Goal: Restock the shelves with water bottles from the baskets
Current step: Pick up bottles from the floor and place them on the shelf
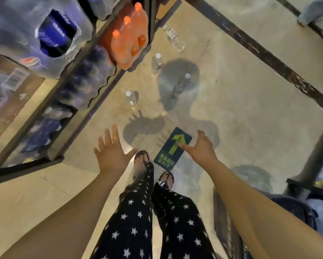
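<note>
Several clear water bottles are on the tiled floor ahead of me: one upright [130,98] near the shelf, one upright [157,63] farther on, one [185,82] in a shadow, and one lying on its side [174,39]. My left hand [111,152] is spread flat with straight fingers, holding nothing. My right hand [201,147] is relaxed and also empty. Both hang above the floor, well short of the bottles. A dark basket [230,227] with plastic-wrapped goods sits at my lower right, partly hidden by my right arm.
The shelf unit [76,116] on my left holds shrink-wrapped packs of dark soda, an orange soda pack [128,39] and water packs. A green exit arrow sticker [173,148] lies on the floor by my sandalled feet. Another rack post [314,156] stands at right.
</note>
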Motion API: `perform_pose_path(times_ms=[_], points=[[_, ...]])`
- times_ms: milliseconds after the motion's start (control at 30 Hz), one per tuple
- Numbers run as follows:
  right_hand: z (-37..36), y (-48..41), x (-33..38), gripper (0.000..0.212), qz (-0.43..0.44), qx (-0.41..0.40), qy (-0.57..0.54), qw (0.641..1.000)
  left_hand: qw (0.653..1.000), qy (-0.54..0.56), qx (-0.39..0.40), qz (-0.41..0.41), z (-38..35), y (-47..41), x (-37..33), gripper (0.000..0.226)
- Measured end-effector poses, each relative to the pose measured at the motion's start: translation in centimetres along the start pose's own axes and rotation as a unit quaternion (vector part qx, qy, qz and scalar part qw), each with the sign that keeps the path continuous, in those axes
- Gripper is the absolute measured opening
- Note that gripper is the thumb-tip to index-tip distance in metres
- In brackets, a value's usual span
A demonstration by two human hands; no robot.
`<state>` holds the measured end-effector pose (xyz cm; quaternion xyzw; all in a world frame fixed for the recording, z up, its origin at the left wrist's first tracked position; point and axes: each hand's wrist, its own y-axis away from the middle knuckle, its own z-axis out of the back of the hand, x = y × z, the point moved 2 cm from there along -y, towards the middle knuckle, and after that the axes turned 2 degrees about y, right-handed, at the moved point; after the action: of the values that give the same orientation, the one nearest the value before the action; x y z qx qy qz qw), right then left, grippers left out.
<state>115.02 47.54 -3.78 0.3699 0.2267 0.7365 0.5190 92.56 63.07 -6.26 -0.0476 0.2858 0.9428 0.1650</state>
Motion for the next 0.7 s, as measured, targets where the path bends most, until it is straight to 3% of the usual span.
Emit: perform_pose_path(times_ms=[200, 400, 600, 700], points=[[-3.2, -16.1, -0.7, 0.098, -0.020, -0.028, -0.049, 0.998, 0.999, 0.025, -0.035, 0.016, -8.3, -13.4, -0.4, 0.118], [-8.9, -33.1, -1.9, 0.088, -0.016, -0.067, -0.115, 0.991, 0.979, 0.165, -0.115, 0.031, -19.0, -26.2, 1.0, 0.123], [-13.6, -47.1, -3.0, 0.100, 0.027, -0.141, -0.200, 0.969, 0.920, 0.328, -0.213, -0.012, -25.9, -36.6, 1.0, 0.125], [-14.5, -51.5, -3.0, 0.103, 0.068, -0.186, -0.249, 0.948, 0.869, 0.425, -0.250, -0.049, -27.7, -39.8, 0.5, 0.119]])
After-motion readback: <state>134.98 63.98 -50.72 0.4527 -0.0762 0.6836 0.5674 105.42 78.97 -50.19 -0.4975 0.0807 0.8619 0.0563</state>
